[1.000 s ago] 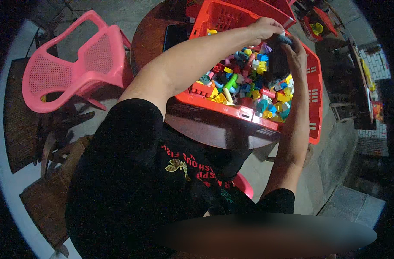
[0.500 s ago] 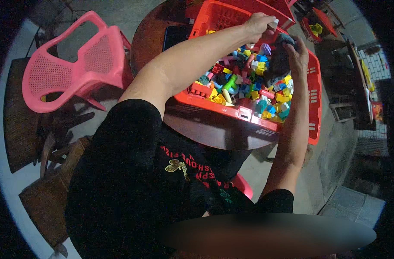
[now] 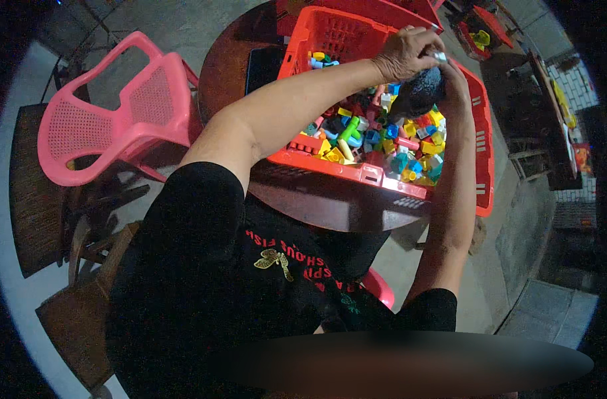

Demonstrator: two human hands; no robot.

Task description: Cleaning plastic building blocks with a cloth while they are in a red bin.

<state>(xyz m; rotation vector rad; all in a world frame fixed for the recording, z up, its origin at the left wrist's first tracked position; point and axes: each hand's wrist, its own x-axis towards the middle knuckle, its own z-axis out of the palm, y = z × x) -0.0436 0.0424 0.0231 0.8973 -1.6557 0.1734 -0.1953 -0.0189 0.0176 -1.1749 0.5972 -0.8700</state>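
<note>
Overhead view, as I see it remotely through the head camera, listed near to far. Nearest is the wearer's black shirt [image 3: 183, 266], with a gold embroidered motif [image 3: 275, 261] on its front. Beyond it lies a dark round table [image 3: 310, 199], bearing a red basket [image 3: 330, 165]; to the left, apart from the table, stands a pink plastic chair [image 3: 150, 96]. Many-coloured toy blocks [image 3: 410, 144] are heaped in the basket. Over its far right part hangs a dark, cloth-like bundle [image 3: 420, 93]. The right hand [image 3: 457, 81] is curled against this bundle, gripping it, with some fingers hidden from me. The left hand [image 3: 410, 54], slightly farther, pinches a small white piece [image 3: 440, 57] just above the bundle; I cannot tell whether the right fingertips also touch it. Left of the basket lies a dark flat object [image 3: 263, 70]. Farthest, a second red container [image 3: 390, 10] stands behind the basket.
</note>
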